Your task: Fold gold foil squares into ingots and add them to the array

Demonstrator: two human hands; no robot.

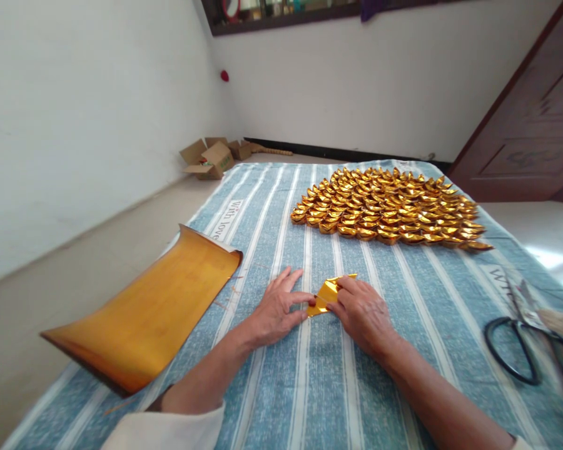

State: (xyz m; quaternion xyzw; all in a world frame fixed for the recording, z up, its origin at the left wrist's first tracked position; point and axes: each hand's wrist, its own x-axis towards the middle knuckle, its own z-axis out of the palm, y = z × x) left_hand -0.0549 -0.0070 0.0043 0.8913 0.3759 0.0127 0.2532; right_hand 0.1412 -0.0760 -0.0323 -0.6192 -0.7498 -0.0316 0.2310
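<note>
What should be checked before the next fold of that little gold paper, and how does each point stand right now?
1. Gold paper piece flat on the striped cloth: ok, pressed down.
2. Left hand steadies its left edge: ok, fingertips touching.
3. Right hand on its right side: ok, fingers over it.
4. Creases sharp: cannot tell, partly hidden.
5. Gold sheet stack within reach: ok, beside the left arm, end curling.
6. Scissors apart from the hands: ok, far right.

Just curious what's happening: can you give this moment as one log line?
left hand: pressing gold paper piece | right hand: pinching it | on striped cloth | folded gold ingots beyond
</note>
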